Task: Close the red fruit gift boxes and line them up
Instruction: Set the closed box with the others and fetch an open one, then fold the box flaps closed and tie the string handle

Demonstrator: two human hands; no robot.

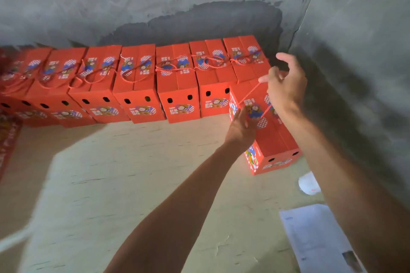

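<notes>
Several closed red gift boxes point(177, 86) stand side by side in a row along the grey wall, rope handles lying on their lids. One more red box point(274, 139) stands in front of the row's right end, turned lengthwise toward me. My right hand point(286, 86) is above it, fingers pinching its red rope handle point(250, 93), which is pulled taut. My left hand point(240, 127) rests flat on the lid's left side, pressing the flap down.
A concrete wall point(355, 73) runs close along the right. A white cup-like object point(308, 183) and a printed paper sheet point(315, 239) lie on the floor at the lower right. Red packaging point(8, 139) lies at the left edge. Pale floor point(122, 173) spreads in front.
</notes>
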